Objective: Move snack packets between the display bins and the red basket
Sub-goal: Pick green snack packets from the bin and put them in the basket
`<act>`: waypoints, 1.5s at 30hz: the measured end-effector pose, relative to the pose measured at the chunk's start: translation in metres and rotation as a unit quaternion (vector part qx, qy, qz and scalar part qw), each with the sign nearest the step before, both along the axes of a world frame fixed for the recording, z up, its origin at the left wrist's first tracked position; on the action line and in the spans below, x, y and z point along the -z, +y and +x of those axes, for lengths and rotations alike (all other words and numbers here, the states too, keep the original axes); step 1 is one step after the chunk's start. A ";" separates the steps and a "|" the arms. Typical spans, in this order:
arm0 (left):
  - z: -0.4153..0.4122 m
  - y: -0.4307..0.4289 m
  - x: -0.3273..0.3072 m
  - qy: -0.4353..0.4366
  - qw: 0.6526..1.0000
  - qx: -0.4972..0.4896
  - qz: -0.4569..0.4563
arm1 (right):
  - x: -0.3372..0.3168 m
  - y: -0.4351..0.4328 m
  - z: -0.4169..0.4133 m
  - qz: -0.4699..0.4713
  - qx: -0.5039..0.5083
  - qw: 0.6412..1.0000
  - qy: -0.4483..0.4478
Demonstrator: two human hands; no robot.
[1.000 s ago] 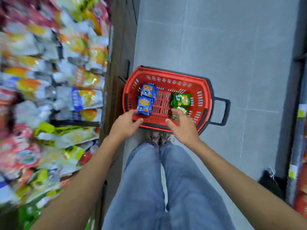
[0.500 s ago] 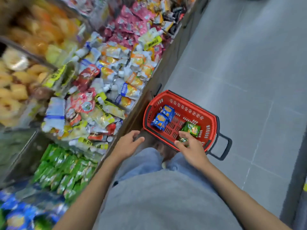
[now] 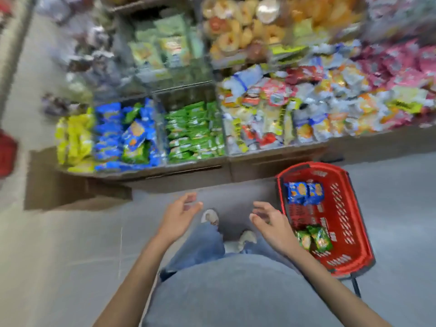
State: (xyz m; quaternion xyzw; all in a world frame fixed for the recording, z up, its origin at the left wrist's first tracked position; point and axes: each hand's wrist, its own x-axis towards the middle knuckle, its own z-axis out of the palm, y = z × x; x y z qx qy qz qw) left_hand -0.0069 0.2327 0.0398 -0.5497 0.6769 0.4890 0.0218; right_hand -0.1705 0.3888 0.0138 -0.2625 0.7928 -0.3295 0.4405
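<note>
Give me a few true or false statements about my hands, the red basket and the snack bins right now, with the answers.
1. The left hand and right hand both hold nothing. True.
2. The red basket sits on top of the display bins. False: it stands on the floor in front of them.
3. In the basket, blue packets and green packets lie at opposite ends. True.
4. The green-packet bin is left of the blue-packet bin. False: it is to its right.
</note>
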 end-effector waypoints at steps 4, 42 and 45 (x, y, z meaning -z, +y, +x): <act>0.066 0.000 0.001 0.024 0.989 -0.149 -0.005 | -0.011 -0.065 0.021 -0.017 -0.101 0.995 -0.014; 0.131 -0.269 0.067 0.027 0.951 -0.303 0.052 | 0.094 -0.498 0.163 0.191 0.348 0.891 -0.222; 0.133 -0.275 0.067 0.021 0.952 -0.299 0.056 | 0.091 -0.494 0.163 0.173 0.335 0.904 -0.201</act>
